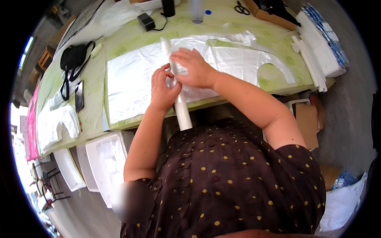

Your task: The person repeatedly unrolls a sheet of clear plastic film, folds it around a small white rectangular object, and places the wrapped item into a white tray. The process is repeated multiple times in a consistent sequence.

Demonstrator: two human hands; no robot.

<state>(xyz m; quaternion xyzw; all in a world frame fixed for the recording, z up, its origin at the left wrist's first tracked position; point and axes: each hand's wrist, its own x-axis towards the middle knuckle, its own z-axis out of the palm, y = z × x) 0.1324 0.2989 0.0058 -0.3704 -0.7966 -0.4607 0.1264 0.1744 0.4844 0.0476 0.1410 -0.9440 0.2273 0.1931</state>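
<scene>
Brown box (271, 19) on the tabletop (123, 41) holds black things (278, 7); your left hand (162, 89) curls at the tube (182, 113), pinch unclear; your right hand (196, 68) is spread.

On the left of the green-covered table (123, 39), a black bag (73, 56) is laid, with a phone (79, 96) set nearer. Along the far side, a black power adapter (146, 22), a dark bottle (168, 8), a clear container (197, 12), a blue cap (208, 12) and scissors (241, 8) are placed.
</scene>
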